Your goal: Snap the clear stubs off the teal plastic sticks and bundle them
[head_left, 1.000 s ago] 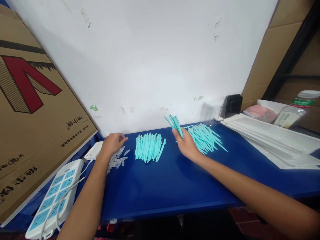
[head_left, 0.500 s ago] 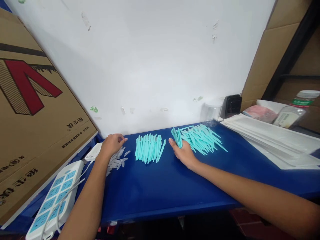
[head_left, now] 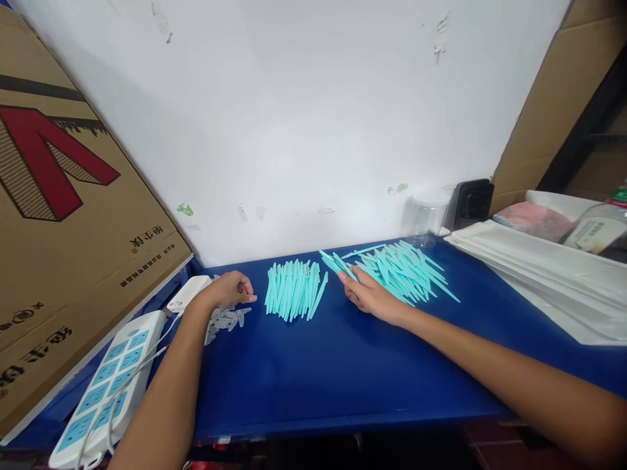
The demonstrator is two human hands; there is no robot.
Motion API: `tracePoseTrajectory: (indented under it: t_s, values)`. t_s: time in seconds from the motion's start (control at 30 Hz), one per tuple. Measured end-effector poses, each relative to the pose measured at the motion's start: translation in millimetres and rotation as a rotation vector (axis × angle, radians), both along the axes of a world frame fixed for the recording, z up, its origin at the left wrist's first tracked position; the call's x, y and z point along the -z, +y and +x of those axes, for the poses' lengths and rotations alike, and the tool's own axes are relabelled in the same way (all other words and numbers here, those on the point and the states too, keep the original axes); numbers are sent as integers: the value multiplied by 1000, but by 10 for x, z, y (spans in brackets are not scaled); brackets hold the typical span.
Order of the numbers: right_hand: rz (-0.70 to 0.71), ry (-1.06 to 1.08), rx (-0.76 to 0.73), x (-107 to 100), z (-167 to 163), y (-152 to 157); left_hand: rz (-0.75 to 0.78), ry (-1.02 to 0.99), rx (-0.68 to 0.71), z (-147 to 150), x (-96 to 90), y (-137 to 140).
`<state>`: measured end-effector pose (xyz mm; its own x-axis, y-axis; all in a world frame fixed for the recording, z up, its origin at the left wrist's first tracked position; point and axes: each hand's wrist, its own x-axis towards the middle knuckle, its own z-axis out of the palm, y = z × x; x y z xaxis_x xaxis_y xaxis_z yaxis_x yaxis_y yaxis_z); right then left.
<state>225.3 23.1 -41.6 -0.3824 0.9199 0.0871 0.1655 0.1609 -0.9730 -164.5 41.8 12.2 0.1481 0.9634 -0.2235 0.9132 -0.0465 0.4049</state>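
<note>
While the blue table (head_left: 318, 365) is viewed from above, a cardboard box (head_left: 73, 215) is seen leaning at the far left, with a power strip (head_left: 105, 385) and a white charger (head_left: 189, 294) lying below it. Just right of the charger, the left hand (head_left: 228, 290) is curled loosely over a scatter of clear caps (head_left: 228, 318); whether a cap is pinched between its fingers cannot be told. A neat teal stack (head_left: 294, 290), its sticks lying parallel, sits just beside that hand, apart from it. Further right, the right hand (head_left: 369, 294) rests on the table at the near edge of a loose teal pile (head_left: 406, 267), and a few sticks (head_left: 336, 262) are gripped between its thumb and fingers, their tips pointing left toward the stack. A clear cup (head_left: 426, 219) and a dark device (head_left: 473, 202) stand against the wall behind the pile, and white sheets (head_left: 539, 274) are stacked at the far right, with a bottle (head_left: 595, 228) beyond them.

For the work in hand to be done well, it is judged that the held sticks should be kept aligned in one direction, only a small bunch being gripped so none are dropped. The neat stack would best be left undisturbed by the wrist, and the caps kept gathered under the left hand, so that one is easily picked.
</note>
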Motion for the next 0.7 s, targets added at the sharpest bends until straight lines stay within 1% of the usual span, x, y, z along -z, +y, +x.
tracePoseTrajectory:
  t_s: [0.07, 0.13, 0.2, 0.27, 0.33, 0.4, 0.53, 0.7]
  values:
    - [-62, 27, -40, -52, 47, 25, -26, -26, -1, 23, 25, 9]
    - [-51, 35, -58, -103, 90, 51, 2, -47, -18, 54, 43, 21]
    - [-4, 46, -82, -140, 126, 77, 91, -69, -15, 109, 54, 36]
    - [30, 50, -94, -159, 153, 97, 213, -108, 17, 196, 55, 47]
    - [47, 47, -96, -164, 167, 107, 319, -184, 51, 319, 41, 43]
    - [53, 37, -93, -164, 169, 107, 366, -295, 66, 465, 20, 20]
    - [90, -4, -83, -177, 163, 89, 346, -512, 63, 764, -3, -61]
    - [183, -87, -70, -239, 168, 47, 340, -792, -26, 1065, 50, -143]
